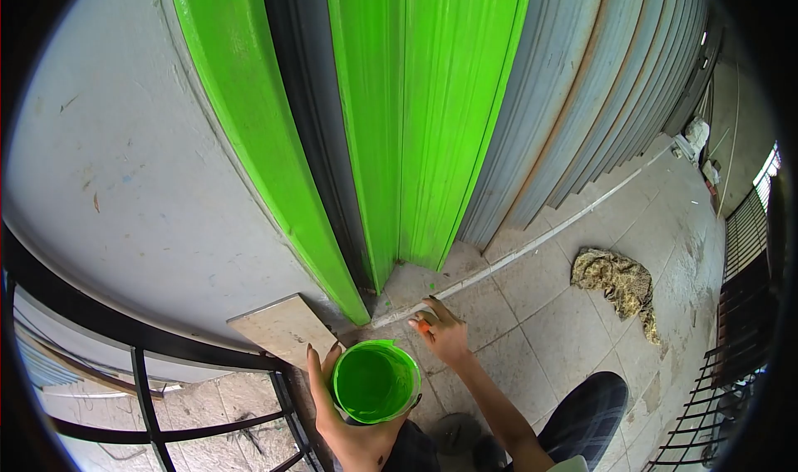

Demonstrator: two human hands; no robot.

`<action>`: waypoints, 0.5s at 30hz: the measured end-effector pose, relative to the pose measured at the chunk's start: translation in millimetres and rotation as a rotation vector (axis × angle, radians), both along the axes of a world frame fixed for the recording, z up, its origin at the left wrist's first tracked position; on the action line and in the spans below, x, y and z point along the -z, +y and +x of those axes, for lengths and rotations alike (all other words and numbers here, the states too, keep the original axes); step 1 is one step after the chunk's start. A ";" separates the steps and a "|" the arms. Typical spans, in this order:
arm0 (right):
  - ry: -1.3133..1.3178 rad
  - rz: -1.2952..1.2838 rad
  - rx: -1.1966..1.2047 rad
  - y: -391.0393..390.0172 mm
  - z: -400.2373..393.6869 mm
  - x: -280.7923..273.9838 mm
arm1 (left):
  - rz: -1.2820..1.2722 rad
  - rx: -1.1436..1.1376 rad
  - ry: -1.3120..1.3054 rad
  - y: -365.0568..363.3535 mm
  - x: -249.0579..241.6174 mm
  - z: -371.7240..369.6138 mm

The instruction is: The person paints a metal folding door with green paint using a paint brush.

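My left hand (pixel 341 430) is wrapped around a small bucket of green paint (pixel 376 381), thumb and fingers at its side and rim. Green paint coats its inner wall and rim. Just to the right, my right hand (pixel 445 337) is closed on an orange handle (pixel 425 328); the rest of that tool is hidden, so its kind does not show clearly. Both hands are low, before a folding metal shutter. Some of its panels (pixel 457 98) are bright glossy green, as is the frame post (pixel 249 115) at its left edge. A dark grey strip (pixel 312 81) runs between them.
Unpainted grey ribbed panels (pixel 573 81) continue to the right. A tile (pixel 283 326) leans by the white wall (pixel 108 164). A crumpled, stained cloth (pixel 615 285) lies on the tiled floor. Black metal grilles stand at lower left (pixel 145 389) and lower right (pixel 690 414). A pale floor track (pixel 549 233) runs below the shutter.
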State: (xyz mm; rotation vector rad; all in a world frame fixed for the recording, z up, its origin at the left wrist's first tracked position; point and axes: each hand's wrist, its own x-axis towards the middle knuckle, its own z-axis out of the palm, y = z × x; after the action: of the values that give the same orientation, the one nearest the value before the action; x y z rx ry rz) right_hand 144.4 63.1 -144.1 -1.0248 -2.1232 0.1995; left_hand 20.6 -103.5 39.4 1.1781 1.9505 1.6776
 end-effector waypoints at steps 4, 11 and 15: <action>-0.165 -0.092 0.058 5.7 3.2 -57.4 | 0.031 -0.013 0.027 7.5 3.4 2.0; -0.504 -0.121 0.161 26.9 18.0 -165.5 | 0.029 0.016 0.038 23.3 9.6 6.8; -0.584 -0.153 0.090 40.5 30.3 -180.9 | 0.050 0.013 0.027 28.6 11.2 10.2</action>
State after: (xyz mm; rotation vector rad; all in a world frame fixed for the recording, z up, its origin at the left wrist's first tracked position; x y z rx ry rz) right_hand 174.7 103.6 36.8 -1.3938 -2.6007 0.0143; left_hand 30.8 -74.9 28.3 1.2352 1.9222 1.7222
